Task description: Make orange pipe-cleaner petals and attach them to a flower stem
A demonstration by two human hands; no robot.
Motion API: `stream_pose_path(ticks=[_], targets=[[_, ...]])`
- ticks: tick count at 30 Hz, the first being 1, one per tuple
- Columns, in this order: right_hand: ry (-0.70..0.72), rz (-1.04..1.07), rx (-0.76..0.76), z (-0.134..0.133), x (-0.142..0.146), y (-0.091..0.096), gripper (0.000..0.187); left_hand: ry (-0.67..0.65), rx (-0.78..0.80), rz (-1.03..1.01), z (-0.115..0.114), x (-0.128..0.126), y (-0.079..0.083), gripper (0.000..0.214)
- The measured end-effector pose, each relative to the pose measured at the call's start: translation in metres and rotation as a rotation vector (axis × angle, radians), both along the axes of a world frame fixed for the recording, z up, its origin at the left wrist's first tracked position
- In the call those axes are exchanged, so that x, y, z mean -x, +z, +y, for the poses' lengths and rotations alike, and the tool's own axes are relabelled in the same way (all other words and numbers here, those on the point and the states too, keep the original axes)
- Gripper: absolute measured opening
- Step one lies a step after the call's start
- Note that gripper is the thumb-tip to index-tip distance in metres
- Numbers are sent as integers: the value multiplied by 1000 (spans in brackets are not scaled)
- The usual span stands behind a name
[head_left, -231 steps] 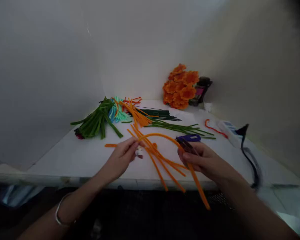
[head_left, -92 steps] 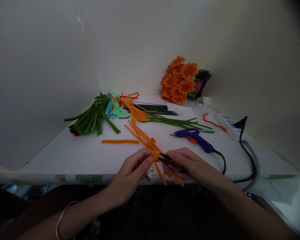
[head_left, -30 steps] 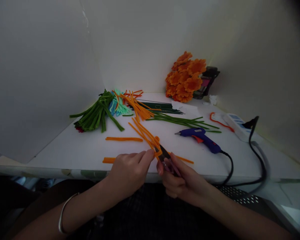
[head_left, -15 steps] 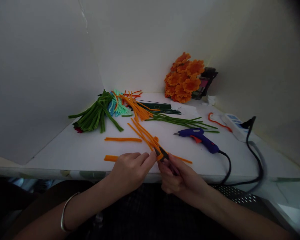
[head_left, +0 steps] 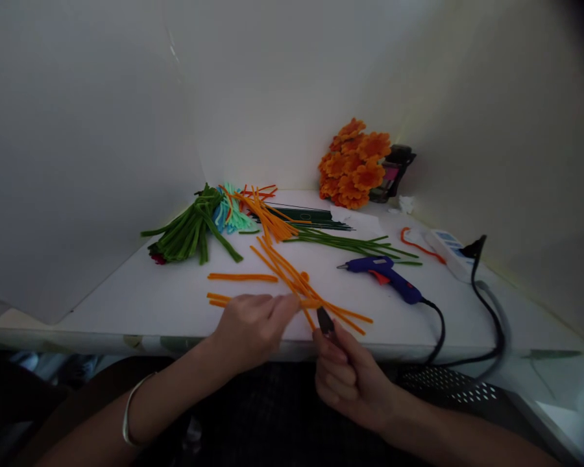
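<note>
My left hand (head_left: pixel 250 327) rests at the front edge of the white table (head_left: pixel 165 305), its fingers pinched on the end of an orange pipe cleaner (head_left: pixel 305 302) that lies among several loose orange pipe cleaners (head_left: pixel 282 269). My right hand (head_left: pixel 348 379) is just below the table edge, closed around small dark snips (head_left: pixel 325 321) whose tip points up beside the orange strands. Two short orange pieces (head_left: pixel 218 299) lie left of my left hand, and another (head_left: pixel 242 277) lies farther back.
A blue glue gun (head_left: pixel 382 272) lies right of centre with its black cord (head_left: pixel 486 324) running to a white power strip (head_left: pixel 448 245). Green pipe cleaners (head_left: pixel 187 230), teal ones (head_left: pixel 231 214), thin green stems (head_left: pixel 350 245) and orange flowers (head_left: pixel 353 162) sit at the back.
My right hand has drawn the snips back and down from the orange pipe cleaner. My left hand has lowered to the table, still pinching the strand.
</note>
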State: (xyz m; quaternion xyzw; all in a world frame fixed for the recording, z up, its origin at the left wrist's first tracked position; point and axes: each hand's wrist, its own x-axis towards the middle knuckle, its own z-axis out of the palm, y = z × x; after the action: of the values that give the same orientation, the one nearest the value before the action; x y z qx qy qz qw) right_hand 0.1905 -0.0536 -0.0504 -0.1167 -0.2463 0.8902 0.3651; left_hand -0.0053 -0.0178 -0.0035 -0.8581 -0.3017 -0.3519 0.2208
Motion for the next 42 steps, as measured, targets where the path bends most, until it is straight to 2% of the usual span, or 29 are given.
stream_pose_path(ticks=[2, 3, 4, 8, 13, 22, 27, 31, 35, 42], targets=[[-81, 87, -54, 6, -7, 6, 54, 222, -10, -78, 8, 16, 10, 25], [-155, 115, -52, 10, -9, 10, 53, 342, 38, -90, 11, 23, 14, 23], [-184, 109, -53, 13, -11, 14, 51, 393, 97, -87, 13, 27, 17, 23], [-26, -113, -1, 20, -5, 17, 45, 225, 390, 30, 11, 20, 17, 24], [61, -224, -6, 17, 4, 12, 41, 106, 571, -22, 3, -1, 6, 28], [37, -314, -56, 16, 4, 21, 43, 19, 636, -35, -3, -8, -1, 25], [48, -296, -54, 16, 4, 18, 43, 0, 701, -133, -3, -7, 3, 27], [36, -287, -49, 17, 3, 17, 42, -30, 683, -143, -4, -8, 6, 27], [30, -296, -47, 18, 1, 18, 43, -14, 667, -103, -5, -9, 3, 29], [36, -317, -57, 15, 2, 18, 43, 26, 729, -103, -2, -10, 0, 28]])
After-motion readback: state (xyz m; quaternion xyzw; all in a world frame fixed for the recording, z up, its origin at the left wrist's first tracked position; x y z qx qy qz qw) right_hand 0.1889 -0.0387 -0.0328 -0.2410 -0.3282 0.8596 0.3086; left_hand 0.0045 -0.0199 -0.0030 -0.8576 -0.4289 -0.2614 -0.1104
